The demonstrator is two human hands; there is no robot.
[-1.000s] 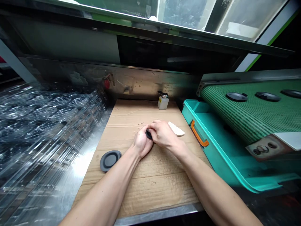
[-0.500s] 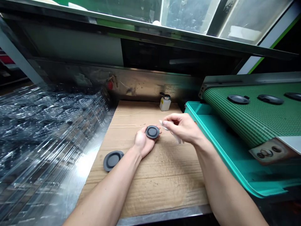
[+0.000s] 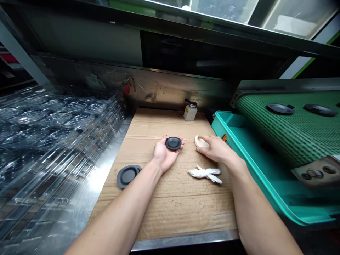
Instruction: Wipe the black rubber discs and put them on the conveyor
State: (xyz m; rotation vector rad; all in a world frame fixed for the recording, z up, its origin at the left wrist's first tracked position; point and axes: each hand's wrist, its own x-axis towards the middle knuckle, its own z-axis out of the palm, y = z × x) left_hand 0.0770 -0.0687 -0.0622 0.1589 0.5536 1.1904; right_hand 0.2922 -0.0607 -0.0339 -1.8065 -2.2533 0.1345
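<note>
Head view: left hand (image 3: 165, 156) holds black disc (image 3: 173, 143), right hand (image 3: 217, 148) touches pad (image 3: 200, 142).

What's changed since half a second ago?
Right hand let go of the white cloth, now on the cardboard, and moved right to the off-white pad; grip unclear. Unchanged: left hand holds a black part; second black part and bottle in place.

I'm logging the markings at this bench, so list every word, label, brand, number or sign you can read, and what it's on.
No text can be read in this view.
Squat bottle: a yellow label on its side, too small to read.
Black part in the left hand: no lettering can be made out.
Green crate: none legible.
</note>
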